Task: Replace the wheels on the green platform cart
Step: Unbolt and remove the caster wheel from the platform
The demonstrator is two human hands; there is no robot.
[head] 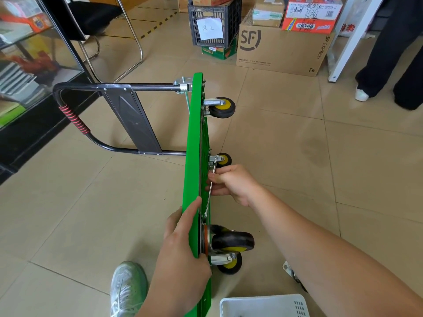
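The green platform cart [194, 156] stands on its side edge on the tiled floor, its black handle [96, 88] folded out to the left. Several black wheels with yellow hubs stick out to the right: a far one [223, 108], a middle one [223, 159] and near ones [232, 241]. My left hand [183, 255] holds the cart's upper edge, fingers over the deck. My right hand [231, 185] grips a metal wrench [210, 191] whose head sits at the middle wheel's mounting plate.
A white plastic basket [263, 305] lies at the bottom edge, with a loose metal caster part [291, 274] beside my right arm. Cardboard boxes [281, 49] and a black crate [212, 21] stand ahead. A glass cabinet [27, 65] is on the left, a standing person's legs [389, 65] at the right.
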